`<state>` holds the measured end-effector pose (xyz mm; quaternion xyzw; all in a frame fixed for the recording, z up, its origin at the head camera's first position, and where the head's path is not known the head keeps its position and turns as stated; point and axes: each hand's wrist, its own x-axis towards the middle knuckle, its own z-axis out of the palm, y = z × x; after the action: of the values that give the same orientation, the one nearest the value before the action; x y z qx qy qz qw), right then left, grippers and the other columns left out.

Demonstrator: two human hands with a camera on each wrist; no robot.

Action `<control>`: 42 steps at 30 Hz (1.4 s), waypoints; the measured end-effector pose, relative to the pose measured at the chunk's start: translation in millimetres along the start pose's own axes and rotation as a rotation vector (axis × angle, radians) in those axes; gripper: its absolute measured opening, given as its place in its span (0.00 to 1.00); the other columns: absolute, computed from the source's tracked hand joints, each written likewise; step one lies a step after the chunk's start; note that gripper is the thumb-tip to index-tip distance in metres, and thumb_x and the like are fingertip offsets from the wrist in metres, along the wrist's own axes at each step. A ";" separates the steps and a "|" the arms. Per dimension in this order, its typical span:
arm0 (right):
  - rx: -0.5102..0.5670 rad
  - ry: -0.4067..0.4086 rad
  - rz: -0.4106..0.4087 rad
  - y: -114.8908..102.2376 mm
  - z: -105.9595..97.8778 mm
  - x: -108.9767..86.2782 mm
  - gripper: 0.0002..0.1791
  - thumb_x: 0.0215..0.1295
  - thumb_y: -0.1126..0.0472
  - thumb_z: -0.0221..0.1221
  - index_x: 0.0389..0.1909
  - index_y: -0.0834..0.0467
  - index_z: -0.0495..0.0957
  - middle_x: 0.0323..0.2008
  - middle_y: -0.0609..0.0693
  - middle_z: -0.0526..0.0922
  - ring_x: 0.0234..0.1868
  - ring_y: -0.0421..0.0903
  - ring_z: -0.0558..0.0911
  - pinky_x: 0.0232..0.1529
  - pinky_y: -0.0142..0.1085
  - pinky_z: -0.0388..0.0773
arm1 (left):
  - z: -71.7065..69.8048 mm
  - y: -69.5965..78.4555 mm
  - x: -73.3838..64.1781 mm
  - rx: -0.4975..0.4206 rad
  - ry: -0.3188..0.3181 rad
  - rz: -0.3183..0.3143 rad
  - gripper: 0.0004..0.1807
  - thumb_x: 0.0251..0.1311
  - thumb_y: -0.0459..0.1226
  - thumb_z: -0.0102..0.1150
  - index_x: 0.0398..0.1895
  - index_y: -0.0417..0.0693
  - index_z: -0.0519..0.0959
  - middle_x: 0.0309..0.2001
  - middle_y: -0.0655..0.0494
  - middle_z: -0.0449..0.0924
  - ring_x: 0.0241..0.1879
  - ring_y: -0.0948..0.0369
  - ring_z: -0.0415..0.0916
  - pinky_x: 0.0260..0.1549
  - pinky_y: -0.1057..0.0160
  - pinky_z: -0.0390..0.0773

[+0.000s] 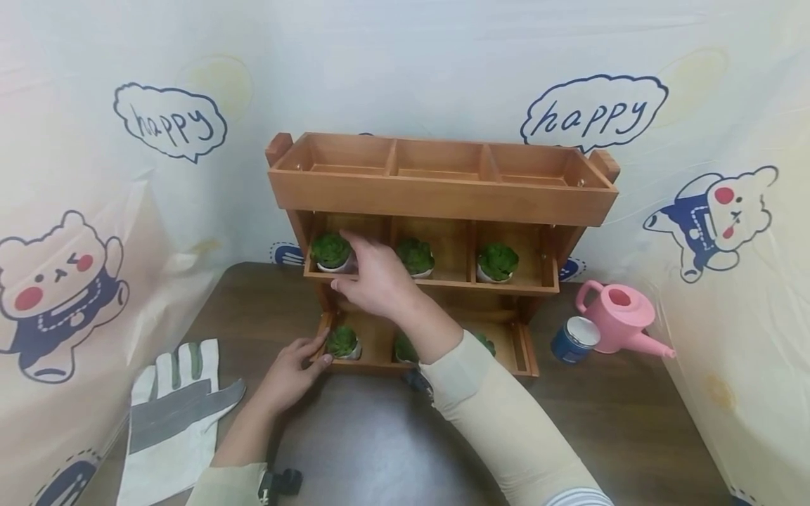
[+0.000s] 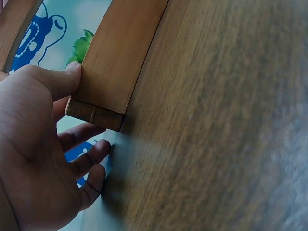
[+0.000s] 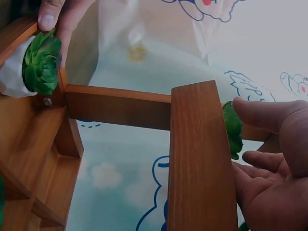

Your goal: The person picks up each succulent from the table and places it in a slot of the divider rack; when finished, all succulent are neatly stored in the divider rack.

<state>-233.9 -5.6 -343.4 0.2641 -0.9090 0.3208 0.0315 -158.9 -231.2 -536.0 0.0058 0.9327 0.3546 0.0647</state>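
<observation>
A three-tier wooden planter shelf (image 1: 443,200) holds small potted succulents on its two lower tiers. My right hand (image 1: 380,277) is at the left succulent (image 1: 330,251) of the middle tier. Its thumb and fingers are spread, with the thumb in front of the tray's edge and the index finger beside the leaves; the front board hides the pot in the right wrist view. My left hand (image 1: 294,372) grips the lower tier's left end, thumb on the front board (image 2: 118,62) and fingers around the corner. Beside it sits the lower left succulent (image 1: 342,342).
A white and grey work glove (image 1: 171,422) lies at the left of the dark wooden table (image 1: 633,422). At the right stand a blue can (image 1: 574,341) and a pink watering can (image 1: 616,320). A printed cloth (image 1: 405,70) hangs behind the shelf.
</observation>
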 end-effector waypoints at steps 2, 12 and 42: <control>0.023 0.004 -0.004 1.1 -1.2 -2.2 0.45 0.64 0.52 0.72 0.79 0.54 0.62 0.65 0.55 0.78 0.56 0.47 0.82 0.59 0.42 0.80 | 0.3 -0.1 0.5 -0.003 0.006 0.001 0.35 0.73 0.59 0.55 0.80 0.65 0.64 0.69 0.43 0.71 0.68 0.39 0.65 0.61 0.28 0.68; 0.258 0.019 0.025 5.7 -12.3 -24.0 0.44 0.65 0.56 0.72 0.79 0.54 0.62 0.70 0.58 0.74 0.63 0.50 0.82 0.57 0.35 0.81 | 0.9 -2.8 0.8 0.010 -0.004 -0.001 0.36 0.73 0.62 0.53 0.80 0.66 0.63 0.70 0.43 0.70 0.69 0.39 0.65 0.60 0.28 0.69; 0.497 0.180 -0.123 39.4 -11.0 -92.7 0.35 0.62 0.66 0.73 0.70 0.59 0.73 0.62 0.53 0.82 0.60 0.44 0.83 0.60 0.32 0.79 | 3.2 -4.7 0.4 0.005 0.008 -0.008 0.36 0.73 0.61 0.53 0.81 0.68 0.62 0.70 0.44 0.70 0.69 0.40 0.64 0.61 0.28 0.68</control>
<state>-175.2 69.4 -378.0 0.2889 -0.7782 0.5537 0.0659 -158.7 -232.5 -541.6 0.0009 0.9339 0.3522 0.0624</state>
